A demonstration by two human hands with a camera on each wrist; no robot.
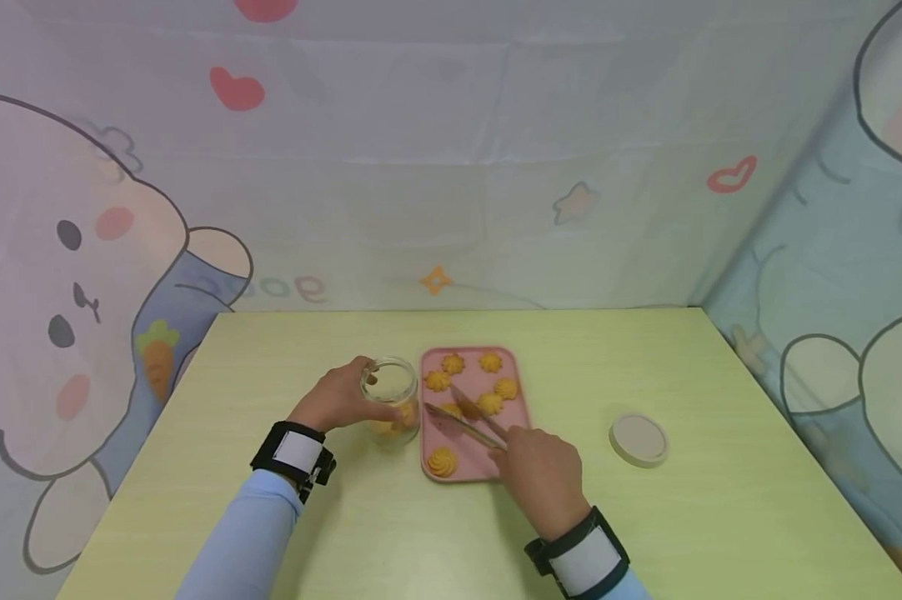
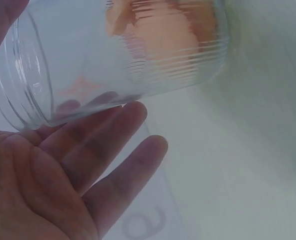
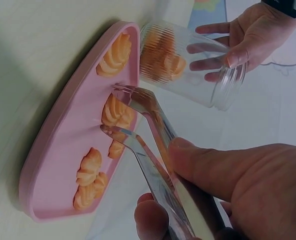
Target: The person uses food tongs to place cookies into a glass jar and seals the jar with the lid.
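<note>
My left hand (image 1: 346, 396) holds a clear glass jar (image 2: 82, 55) around its upper part, thumb on one side and fingers on the other. Several golden swirled cookies (image 3: 160, 57) lie in the bottom of the jar, which stands open-topped at the tray's left edge. In my right hand (image 1: 544, 475) is a pair of metal tongs (image 3: 160, 130), squeezed between thumb and fingers. Their tips are apart, on either side of a cookie (image 3: 115, 112) on the pink tray (image 1: 469, 472). Whether both tips touch that cookie, I cannot tell.
Several more cookies (image 1: 442, 462) are spread over the tray. A round pale lid (image 1: 638, 440) lies on the light wooden table (image 1: 721, 517) to the right. Behind the table hangs a printed cloth (image 1: 421, 167).
</note>
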